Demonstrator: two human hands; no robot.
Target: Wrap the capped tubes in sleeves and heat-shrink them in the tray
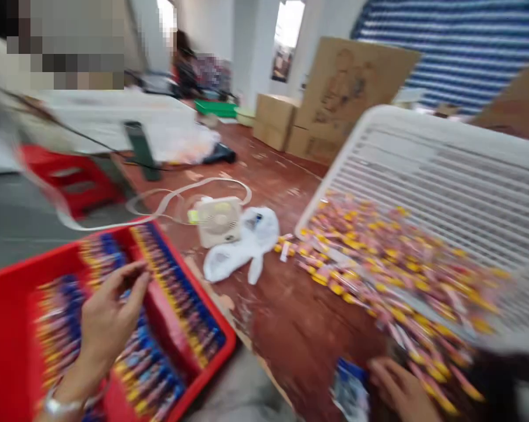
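Note:
My left hand (109, 313) is over the red tray (227, 334) at the left, wrist bracelet showing. Its fingers are curled, with thumb and forefinger tips close together; what they hold, if anything, I cannot make out. Rows of small wrapped sticks with yellow and blue ends (180, 293) lie in the tray. At the bottom right, my right hand (400, 387) is low over the table, blurred, beside a blue and clear packet (352, 390). Whether it touches the packet is unclear. A heap of pink sticks with yellow ends (378, 252) lies just beyond this hand.
A white slatted basket (457, 176) is tipped behind the heap. On the red-brown table (290, 328) are a small fan (220, 220), a white plastic bag (242, 243) and a dark green bottle (142, 151). Cardboard boxes (273, 122) stand at the back. A red stool (71, 179) is at left.

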